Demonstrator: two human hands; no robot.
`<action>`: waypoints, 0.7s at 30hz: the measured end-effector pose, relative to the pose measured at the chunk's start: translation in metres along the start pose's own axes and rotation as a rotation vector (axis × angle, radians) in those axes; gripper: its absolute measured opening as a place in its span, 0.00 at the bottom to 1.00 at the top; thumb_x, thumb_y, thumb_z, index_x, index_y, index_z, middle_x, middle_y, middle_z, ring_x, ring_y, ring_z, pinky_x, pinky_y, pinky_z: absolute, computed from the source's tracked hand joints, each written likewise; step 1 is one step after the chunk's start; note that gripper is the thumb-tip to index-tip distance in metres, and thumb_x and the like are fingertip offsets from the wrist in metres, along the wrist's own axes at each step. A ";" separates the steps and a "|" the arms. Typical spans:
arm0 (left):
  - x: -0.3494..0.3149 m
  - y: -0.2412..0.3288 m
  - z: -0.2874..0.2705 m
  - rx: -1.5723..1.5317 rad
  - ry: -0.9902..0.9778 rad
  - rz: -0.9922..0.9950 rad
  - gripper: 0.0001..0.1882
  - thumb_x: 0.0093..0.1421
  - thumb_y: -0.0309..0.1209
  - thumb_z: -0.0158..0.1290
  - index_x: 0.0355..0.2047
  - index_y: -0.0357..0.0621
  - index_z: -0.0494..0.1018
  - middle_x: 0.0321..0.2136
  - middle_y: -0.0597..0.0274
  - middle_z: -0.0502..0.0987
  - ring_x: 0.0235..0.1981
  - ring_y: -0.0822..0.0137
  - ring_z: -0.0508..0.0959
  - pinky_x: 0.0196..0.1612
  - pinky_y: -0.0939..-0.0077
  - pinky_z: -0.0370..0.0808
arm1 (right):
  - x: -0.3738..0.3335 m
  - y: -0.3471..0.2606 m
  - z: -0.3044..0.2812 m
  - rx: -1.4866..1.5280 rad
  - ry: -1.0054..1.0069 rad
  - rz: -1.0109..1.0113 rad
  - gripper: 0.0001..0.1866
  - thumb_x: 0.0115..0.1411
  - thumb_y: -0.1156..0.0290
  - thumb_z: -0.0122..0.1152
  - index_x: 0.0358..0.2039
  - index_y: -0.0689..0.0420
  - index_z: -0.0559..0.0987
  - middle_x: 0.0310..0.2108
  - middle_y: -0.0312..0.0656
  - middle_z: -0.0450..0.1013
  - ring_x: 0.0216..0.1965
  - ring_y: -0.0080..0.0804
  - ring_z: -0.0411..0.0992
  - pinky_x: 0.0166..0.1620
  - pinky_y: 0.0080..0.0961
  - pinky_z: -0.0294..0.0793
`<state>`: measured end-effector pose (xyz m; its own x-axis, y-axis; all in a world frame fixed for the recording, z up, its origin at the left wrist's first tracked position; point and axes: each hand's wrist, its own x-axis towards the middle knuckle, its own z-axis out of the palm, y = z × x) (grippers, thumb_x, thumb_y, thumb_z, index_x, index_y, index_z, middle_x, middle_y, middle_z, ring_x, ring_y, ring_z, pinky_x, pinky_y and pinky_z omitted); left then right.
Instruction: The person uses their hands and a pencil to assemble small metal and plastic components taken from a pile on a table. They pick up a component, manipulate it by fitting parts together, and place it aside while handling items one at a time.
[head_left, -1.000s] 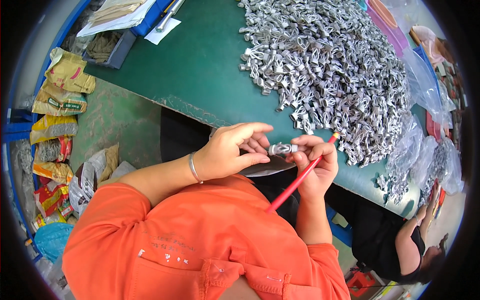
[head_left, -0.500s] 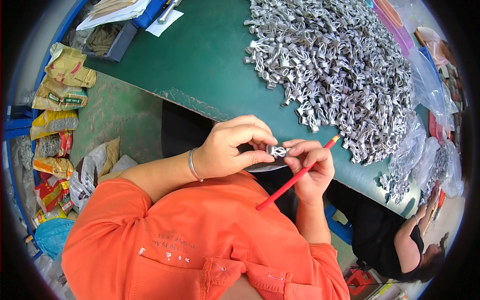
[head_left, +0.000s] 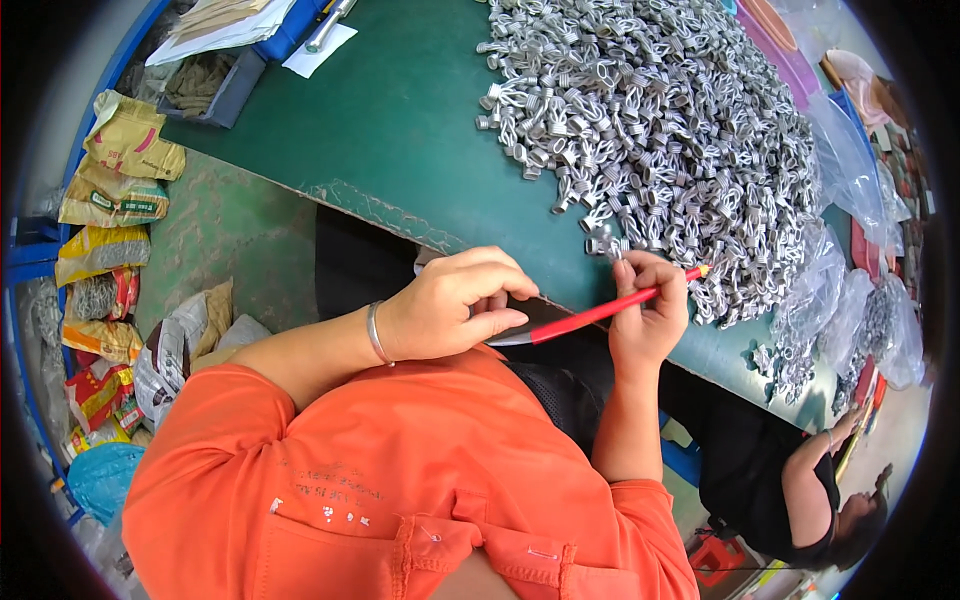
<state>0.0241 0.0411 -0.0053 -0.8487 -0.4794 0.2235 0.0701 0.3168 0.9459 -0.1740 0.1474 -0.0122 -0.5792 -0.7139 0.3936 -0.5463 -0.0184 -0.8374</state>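
Note:
My right hand (head_left: 645, 305) is closed around a long red pencil (head_left: 590, 316), whose yellowish end points right toward the pile. Just past its thumb and forefinger is a small silver metal fitting (head_left: 606, 244) with a ribbed collar and wire-like loops, slightly blurred; whether the fingertips still touch it I cannot tell. My left hand (head_left: 455, 308) hovers by the table's near edge, its thumb and bent forefinger apart with nothing between them. A big heap of similar silver fittings (head_left: 670, 150) covers the right part of the green table (head_left: 400, 120).
Papers (head_left: 225, 30) and a grey bin (head_left: 225, 92) with cloth sit at the table's far left. Stacked sacks (head_left: 110, 205) line the left side. Clear plastic bags (head_left: 850, 170) lie right of the heap. Another person in black (head_left: 765, 470) is at the lower right.
My right hand has moved away from my left, toward the heap, taking the silver fitting from between both hands. My left fingers now hold nothing. The pencil has swung flatter.

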 end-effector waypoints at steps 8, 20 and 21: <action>0.006 0.004 0.004 -0.404 0.060 -0.272 0.16 0.53 0.17 0.57 0.43 0.32 0.70 0.34 0.58 0.75 0.34 0.72 0.78 0.37 0.80 0.76 | -0.021 -0.024 0.006 0.847 -0.239 0.512 0.13 0.56 0.83 0.58 0.27 0.57 0.62 0.33 0.49 0.74 0.28 0.25 0.72 0.30 0.16 0.73; 0.006 0.008 -0.007 -0.046 0.041 0.147 0.10 0.48 0.18 0.60 0.33 0.36 0.75 0.31 0.58 0.74 0.27 0.71 0.76 0.29 0.81 0.74 | -0.014 -0.016 -0.002 0.510 -0.382 -0.191 0.18 0.41 0.80 0.72 0.21 0.58 0.66 0.32 0.53 0.77 0.33 0.40 0.75 0.33 0.27 0.75; 0.003 0.008 -0.006 -0.061 0.022 0.116 0.09 0.49 0.18 0.60 0.32 0.37 0.75 0.32 0.58 0.74 0.26 0.72 0.75 0.28 0.81 0.74 | -0.011 -0.013 -0.006 0.423 -0.362 -0.205 0.18 0.42 0.82 0.71 0.22 0.59 0.66 0.31 0.52 0.77 0.32 0.38 0.75 0.32 0.26 0.74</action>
<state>0.0252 0.0370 0.0043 -0.8215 -0.4601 0.3368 0.1997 0.3212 0.9257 -0.1640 0.1597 -0.0034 -0.2036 -0.8580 0.4716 -0.2934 -0.4060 -0.8655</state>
